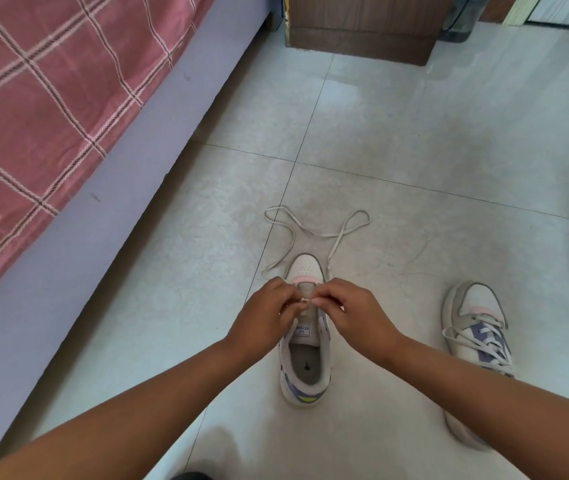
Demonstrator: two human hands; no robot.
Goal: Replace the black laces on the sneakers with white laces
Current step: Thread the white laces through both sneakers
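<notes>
Presently, item one: white lace (314, 233), flat woven cord, limp and light, its slack looped on the tiled floor (414, 150) beyond the toe. Judged prone to twisting; best taken at the stiff tip. Left hand (262, 318) and right hand (355, 317) both pinch that tip tightly above the lower eyelets. Item two: centre sneaker (305, 372), smooth pale upper, padded tongue, rubber toe, standing on the floor, mostly unlaced. Item three: second sneaker (477, 341), to the right, well apart, already laced pale. Bed (51, 98) with checked cover alongside.
</notes>
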